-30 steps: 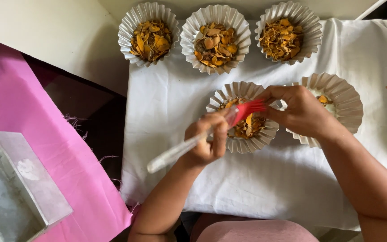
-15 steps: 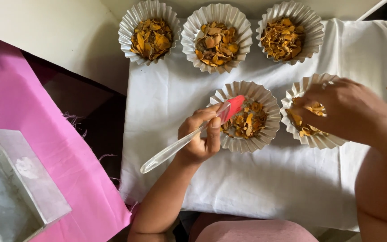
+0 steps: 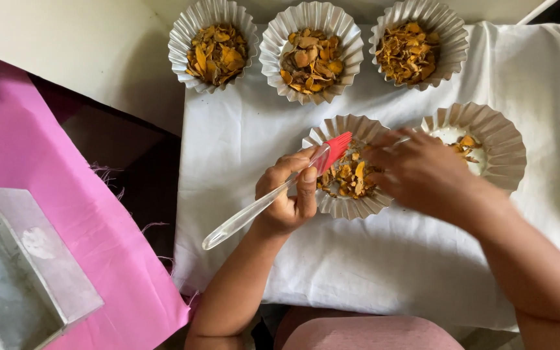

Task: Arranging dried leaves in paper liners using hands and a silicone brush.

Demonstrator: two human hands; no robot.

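My left hand point(image 3: 286, 201) grips a brush point(image 3: 244, 219) with a clear handle, its red bristles point(image 3: 337, 146) over the near-left rim of a fluted paper cup point(image 3: 351, 209) of orange-brown dried flakes. My right hand point(image 3: 422, 172) hovers palm down over the right side of that cup, fingers bent toward the flakes; anything under the fingers is hidden. A second fluted cup point(image 3: 510, 146) just to the right holds only a few flakes on its white bottom.
Three more fluted cups point(image 3: 177, 39) point(image 3: 271, 45) point(image 3: 458, 39) full of flakes stand in a row at the back of the white cloth point(image 3: 241, 149). A pink cloth point(image 3: 46, 181) lies to the left with a rectangular metal tin point(image 3: 27, 259) on it.
My right hand went to the right cup half a second ago and has come back left over the middle cup. The brush has stayed at the cup's left rim.
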